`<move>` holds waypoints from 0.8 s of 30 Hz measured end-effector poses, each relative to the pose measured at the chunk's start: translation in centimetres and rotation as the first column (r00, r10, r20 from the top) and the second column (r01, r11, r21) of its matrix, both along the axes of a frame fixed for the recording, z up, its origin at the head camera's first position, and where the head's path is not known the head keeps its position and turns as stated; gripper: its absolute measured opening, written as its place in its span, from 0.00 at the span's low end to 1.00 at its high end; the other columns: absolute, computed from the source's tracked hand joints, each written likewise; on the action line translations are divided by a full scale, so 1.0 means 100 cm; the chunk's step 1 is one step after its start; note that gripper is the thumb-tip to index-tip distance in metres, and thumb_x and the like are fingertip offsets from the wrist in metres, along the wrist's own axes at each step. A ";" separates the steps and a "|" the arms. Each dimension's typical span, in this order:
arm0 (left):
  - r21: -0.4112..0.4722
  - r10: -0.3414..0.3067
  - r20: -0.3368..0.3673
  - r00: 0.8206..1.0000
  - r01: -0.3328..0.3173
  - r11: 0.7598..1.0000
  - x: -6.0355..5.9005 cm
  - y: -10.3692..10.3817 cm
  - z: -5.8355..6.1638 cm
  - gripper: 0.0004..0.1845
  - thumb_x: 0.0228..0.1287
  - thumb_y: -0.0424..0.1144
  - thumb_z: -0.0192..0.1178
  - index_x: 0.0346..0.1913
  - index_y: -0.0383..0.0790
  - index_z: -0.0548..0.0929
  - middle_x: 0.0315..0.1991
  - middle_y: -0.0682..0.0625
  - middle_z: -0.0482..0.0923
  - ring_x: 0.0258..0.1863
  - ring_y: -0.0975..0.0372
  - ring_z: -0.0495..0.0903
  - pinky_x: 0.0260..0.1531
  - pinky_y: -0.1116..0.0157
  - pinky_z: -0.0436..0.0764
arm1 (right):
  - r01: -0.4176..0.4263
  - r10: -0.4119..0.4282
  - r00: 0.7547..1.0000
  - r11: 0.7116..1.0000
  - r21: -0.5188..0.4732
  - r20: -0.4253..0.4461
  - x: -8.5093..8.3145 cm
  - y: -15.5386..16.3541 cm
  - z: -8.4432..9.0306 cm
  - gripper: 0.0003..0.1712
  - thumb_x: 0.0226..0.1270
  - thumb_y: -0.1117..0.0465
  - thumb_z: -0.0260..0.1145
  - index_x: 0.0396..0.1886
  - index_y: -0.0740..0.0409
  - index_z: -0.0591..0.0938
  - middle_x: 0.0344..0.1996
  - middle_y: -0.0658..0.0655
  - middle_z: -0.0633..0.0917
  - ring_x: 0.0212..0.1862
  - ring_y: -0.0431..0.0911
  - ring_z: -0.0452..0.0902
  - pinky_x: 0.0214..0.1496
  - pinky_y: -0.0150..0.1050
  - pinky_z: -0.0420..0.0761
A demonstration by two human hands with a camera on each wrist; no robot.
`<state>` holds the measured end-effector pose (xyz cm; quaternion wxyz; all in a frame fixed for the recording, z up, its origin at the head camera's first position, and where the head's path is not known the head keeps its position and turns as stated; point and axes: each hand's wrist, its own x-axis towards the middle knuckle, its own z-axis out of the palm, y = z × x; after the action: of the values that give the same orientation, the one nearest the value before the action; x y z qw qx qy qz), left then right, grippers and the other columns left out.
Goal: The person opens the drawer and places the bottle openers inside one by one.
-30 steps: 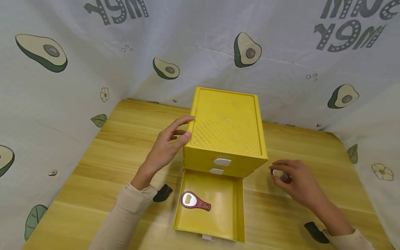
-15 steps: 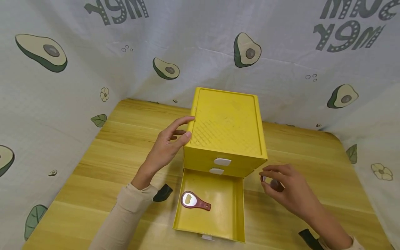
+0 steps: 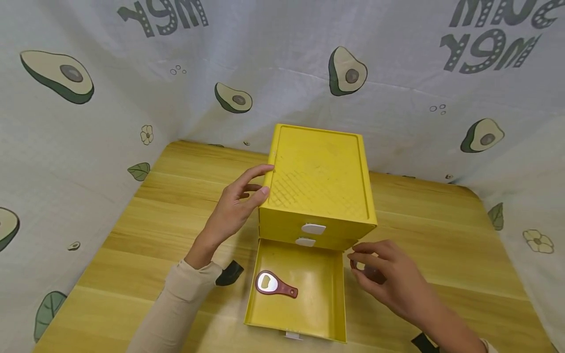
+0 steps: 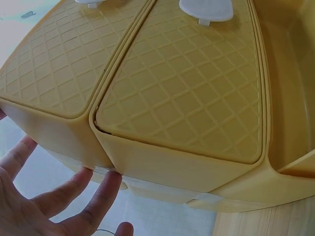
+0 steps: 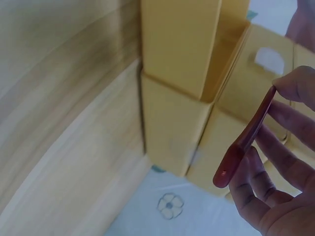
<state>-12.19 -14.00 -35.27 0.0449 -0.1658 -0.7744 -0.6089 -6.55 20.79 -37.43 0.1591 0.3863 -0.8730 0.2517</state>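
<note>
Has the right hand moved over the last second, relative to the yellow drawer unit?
Yes. The right hand, pinching a small red bottle opener, has moved leftward toward the open bottom drawer of the yellow drawer unit, now near its right wall.

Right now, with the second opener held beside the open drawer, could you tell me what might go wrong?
The right hand only pinches the red opener by its edges, so it could slip onto the table. It may clip the open drawer wall, or land on the opener already inside. The left hand merely rests against the yellow cabinet, which might shift.
</note>
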 end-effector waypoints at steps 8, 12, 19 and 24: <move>0.000 0.005 0.002 1.000 -0.005 1.000 0.000 -0.001 -0.002 0.23 0.75 0.44 0.55 0.70 0.58 0.72 0.71 0.59 0.68 0.56 0.56 0.81 0.57 0.50 0.73 | -0.096 0.097 0.995 0.994 -0.048 0.034 0.006 -0.026 -0.001 0.20 0.76 0.46 0.53 0.40 0.50 0.88 0.45 0.51 0.84 0.45 0.42 0.73 0.34 0.20 0.79; -0.002 0.002 -0.002 1.000 -0.002 1.000 0.000 -0.001 -0.002 0.23 0.75 0.44 0.55 0.70 0.58 0.72 0.72 0.59 0.68 0.55 0.56 0.81 0.57 0.49 0.74 | -0.115 0.119 0.990 0.992 -0.050 0.075 0.011 -0.038 -0.003 0.19 0.77 0.46 0.54 0.41 0.50 0.88 0.46 0.49 0.83 0.46 0.40 0.72 0.36 0.19 0.79; -0.004 -0.001 -0.007 1.000 0.001 1.000 0.001 -0.001 -0.001 0.23 0.75 0.45 0.55 0.70 0.59 0.72 0.72 0.59 0.68 0.56 0.56 0.81 0.55 0.50 0.76 | -0.137 0.137 0.991 0.990 -0.015 0.003 0.014 -0.055 -0.009 0.17 0.76 0.47 0.56 0.42 0.48 0.88 0.47 0.49 0.85 0.47 0.43 0.76 0.40 0.26 0.79; -0.004 -0.001 -0.003 1.000 0.001 1.000 0.000 0.000 -0.001 0.23 0.75 0.46 0.55 0.70 0.60 0.72 0.72 0.60 0.67 0.56 0.57 0.81 0.50 0.52 0.79 | -0.129 0.129 0.992 0.992 0.014 0.005 0.013 -0.060 -0.016 0.19 0.76 0.45 0.56 0.42 0.47 0.89 0.47 0.48 0.86 0.47 0.43 0.76 0.42 0.35 0.80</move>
<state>-12.19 -14.03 -35.33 0.0454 -0.1673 -0.7756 -0.6070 -5.29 14.80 -39.07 0.1382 0.4425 -0.8482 0.2560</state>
